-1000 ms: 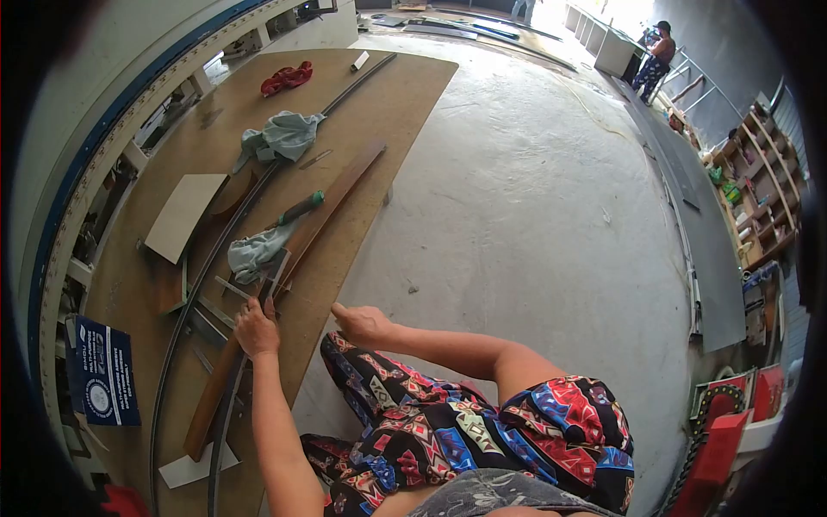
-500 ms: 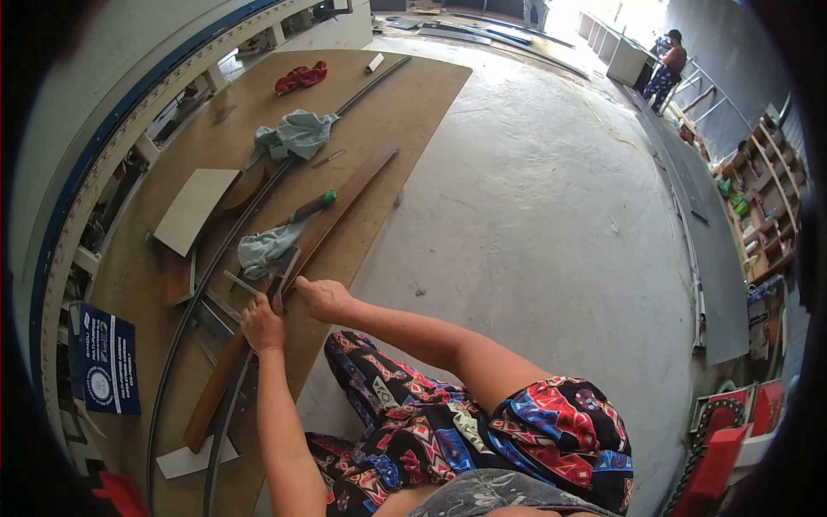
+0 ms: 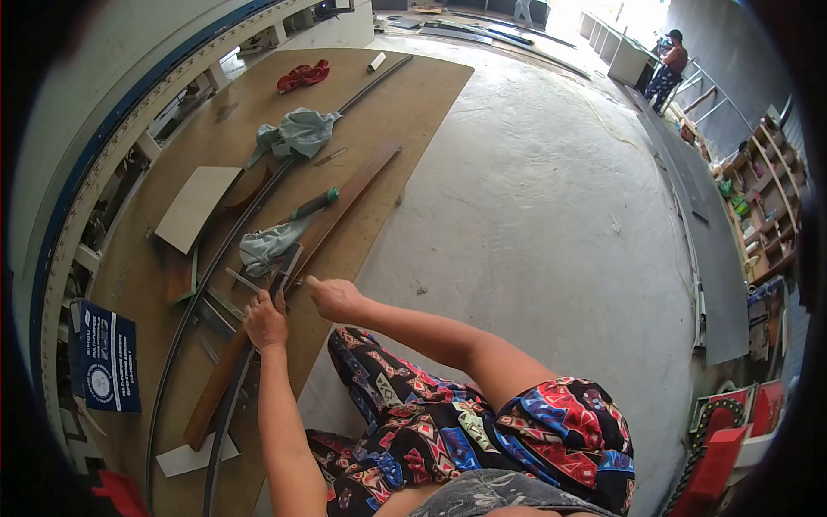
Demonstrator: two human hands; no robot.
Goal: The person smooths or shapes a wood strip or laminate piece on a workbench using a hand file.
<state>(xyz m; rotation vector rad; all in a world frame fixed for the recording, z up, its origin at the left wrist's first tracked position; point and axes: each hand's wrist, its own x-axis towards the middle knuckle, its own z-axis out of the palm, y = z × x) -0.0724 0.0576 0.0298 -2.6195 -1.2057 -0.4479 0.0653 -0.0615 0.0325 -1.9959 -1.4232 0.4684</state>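
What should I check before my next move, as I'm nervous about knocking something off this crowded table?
1. Left hand has a grip on the dark piece: ok.
2. Right hand holds nothing: cannot tell; the fingers are curled.
3. Space around the left hand free of loose pieces: not ok; a thin pale strip lies close by.
4. Green-ended tool resting on the table: ok.
5. Grey-green cloth clear of the work: not ok; it lies right by the dark piece.
6. Co-worker well away from both hands: ok.
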